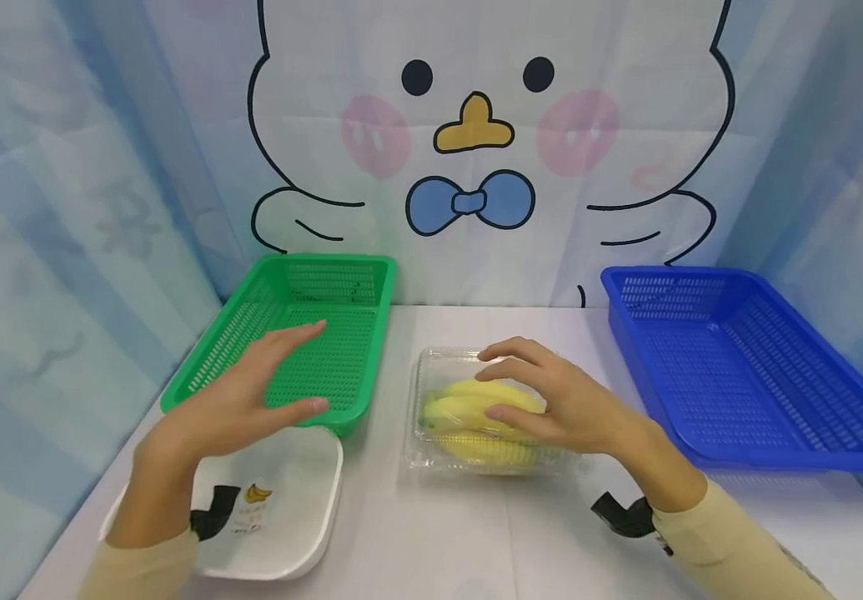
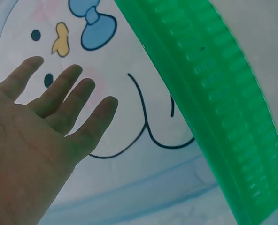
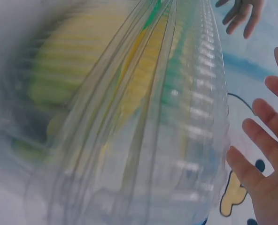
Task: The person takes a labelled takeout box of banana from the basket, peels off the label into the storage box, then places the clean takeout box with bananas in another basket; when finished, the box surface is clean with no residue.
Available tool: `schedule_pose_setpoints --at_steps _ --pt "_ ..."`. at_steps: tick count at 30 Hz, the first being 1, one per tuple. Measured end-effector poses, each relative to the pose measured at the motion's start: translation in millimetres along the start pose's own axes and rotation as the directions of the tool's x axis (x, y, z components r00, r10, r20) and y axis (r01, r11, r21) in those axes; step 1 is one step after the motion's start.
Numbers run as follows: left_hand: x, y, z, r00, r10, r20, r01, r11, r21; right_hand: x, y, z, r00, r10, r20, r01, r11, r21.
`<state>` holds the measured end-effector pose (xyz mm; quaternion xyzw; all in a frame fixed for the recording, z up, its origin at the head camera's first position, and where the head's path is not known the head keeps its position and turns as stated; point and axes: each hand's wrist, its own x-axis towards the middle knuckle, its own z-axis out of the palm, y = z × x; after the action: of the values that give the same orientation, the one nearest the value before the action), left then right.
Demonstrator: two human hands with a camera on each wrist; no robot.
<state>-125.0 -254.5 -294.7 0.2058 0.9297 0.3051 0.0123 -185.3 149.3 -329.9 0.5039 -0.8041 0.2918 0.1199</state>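
Observation:
A clear plastic clamshell box (image 1: 431,450) with yellow bananas (image 1: 469,396) inside lies on the white table, in the middle. My right hand (image 1: 491,383) is over its lid with the fingers spread and lightly bent; the fingertips look to be on the lid. In the right wrist view the box (image 3: 143,117) fills the frame and the right hand's fingers (image 3: 266,140) are spread beside it. My left hand (image 1: 284,375) hovers flat with straight fingers and holds nothing, above the front edge of a green basket (image 1: 326,260). The left wrist view shows the same flat left hand (image 2: 45,122) beside the green basket (image 2: 214,93).
A white foam tray (image 1: 303,500) with a banana sticker (image 1: 254,493) lies at the front left, under my left forearm. An empty blue basket (image 1: 626,279) stands at the right. A cartoon-printed cloth (image 1: 476,125) hangs along the table's far edge. Bare table (image 1: 461,542) lies in front.

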Motion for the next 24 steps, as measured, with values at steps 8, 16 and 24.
schedule_pose_setpoints --at_steps 8,16,24 --pt "17.4 7.8 13.1 0.998 0.044 0.039 -0.044 0.999 0.003 -18 6 -5 0.996 0.082 -0.041 -0.08 0.995 0.051" --pt "27.2 9.9 19.4 0.996 0.062 0.07 -0.063 0.998 0.002 -33 11 -9 0.989 0.137 -0.063 -0.135 0.99 0.032" --pt "45.6 23.4 20.4 0.994 0.051 0.098 -0.05 0.999 -0.012 -43 24 -22 0.975 0.197 -0.099 -0.2 0.979 -0.023"
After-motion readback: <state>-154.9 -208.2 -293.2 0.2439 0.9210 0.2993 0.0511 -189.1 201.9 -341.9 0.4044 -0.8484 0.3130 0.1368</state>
